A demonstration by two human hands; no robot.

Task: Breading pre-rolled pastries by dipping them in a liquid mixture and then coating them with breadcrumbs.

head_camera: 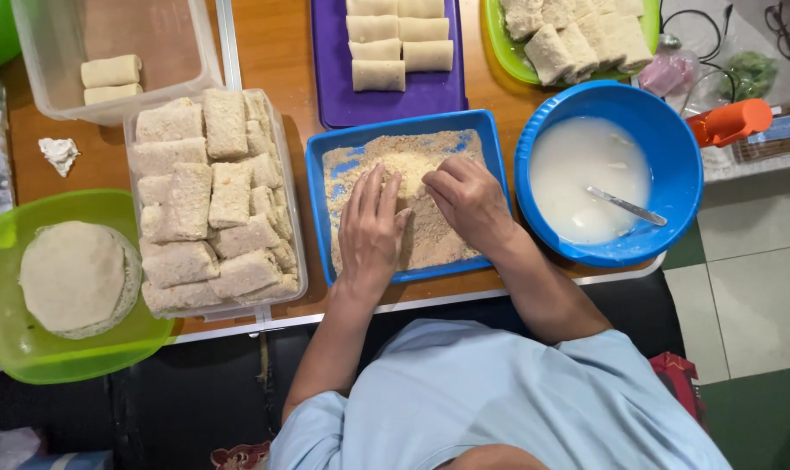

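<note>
Blue bowl of white batter with spoon at 3 o'clock. Clear container of breaded rolls at 9 o'clock. Purple tray with plain rolls at 12 o'clock. Green container holding stacked wrappers at 8 o'clock.

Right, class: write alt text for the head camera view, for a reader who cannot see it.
Both hands, left hand and right hand, press into breadcrumbs in a blue tray. A clear container of breaded rolls sits to the left, and a blue bowl of white batter with a spoon to the right.
</note>
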